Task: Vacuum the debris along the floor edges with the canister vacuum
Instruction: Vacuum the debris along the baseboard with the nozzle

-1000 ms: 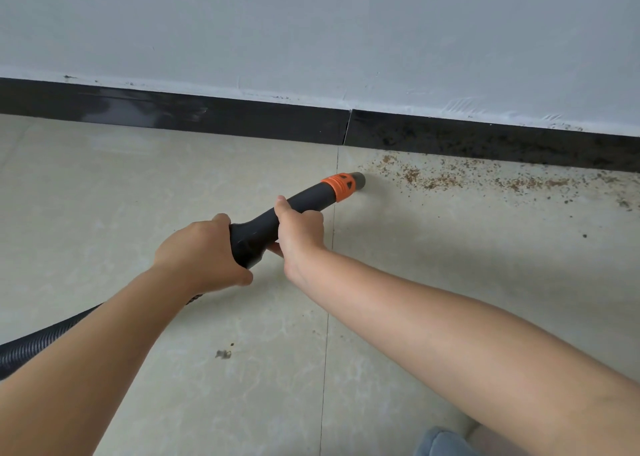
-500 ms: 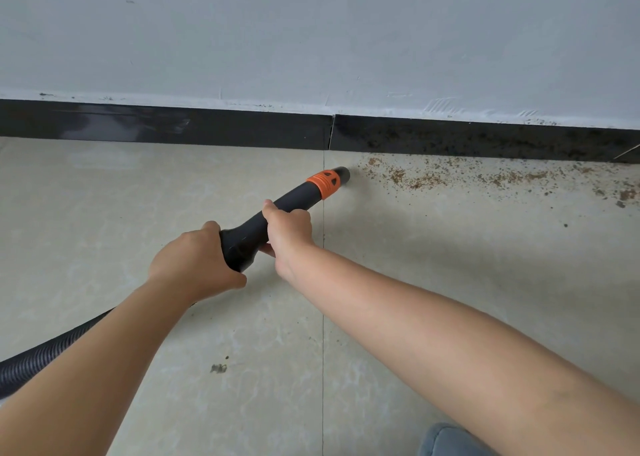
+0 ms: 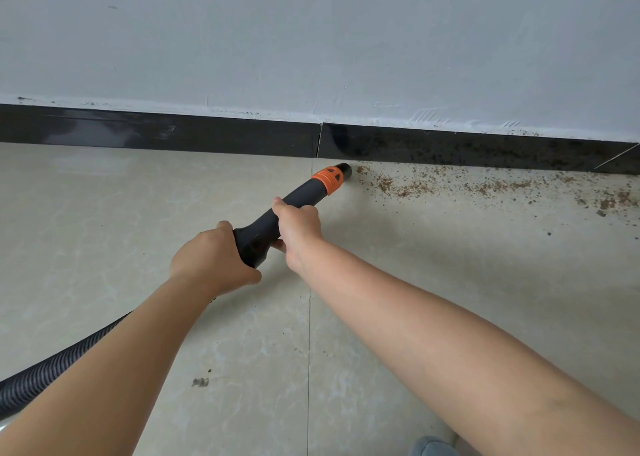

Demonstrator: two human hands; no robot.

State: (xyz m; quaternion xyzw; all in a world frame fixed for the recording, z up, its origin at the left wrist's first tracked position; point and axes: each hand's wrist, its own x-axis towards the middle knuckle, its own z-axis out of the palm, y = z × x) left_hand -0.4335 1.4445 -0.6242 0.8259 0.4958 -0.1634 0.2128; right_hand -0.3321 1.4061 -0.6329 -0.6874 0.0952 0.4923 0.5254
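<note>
Both grips, left hand (image 3: 211,263) and right hand (image 3: 298,228), wrapped around vacuum nozzle (image 3: 298,197). Nozzle tip at baseboard (image 3: 173,133), just beside debris (image 3: 450,185).

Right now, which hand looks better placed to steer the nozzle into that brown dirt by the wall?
Probably the right hand: it grips the black wand nearer the orange-collared nozzle, on the side where the debris lies. The left hand holds the rear end, by the hose.

Two hands (image 3: 214,261), one vacuum nozzle (image 3: 301,199), one hose (image 3: 45,376), one debris trail (image 3: 485,187).

Both hands (image 3: 214,261) (image 3: 298,229) curled, arms extended forward.
</note>
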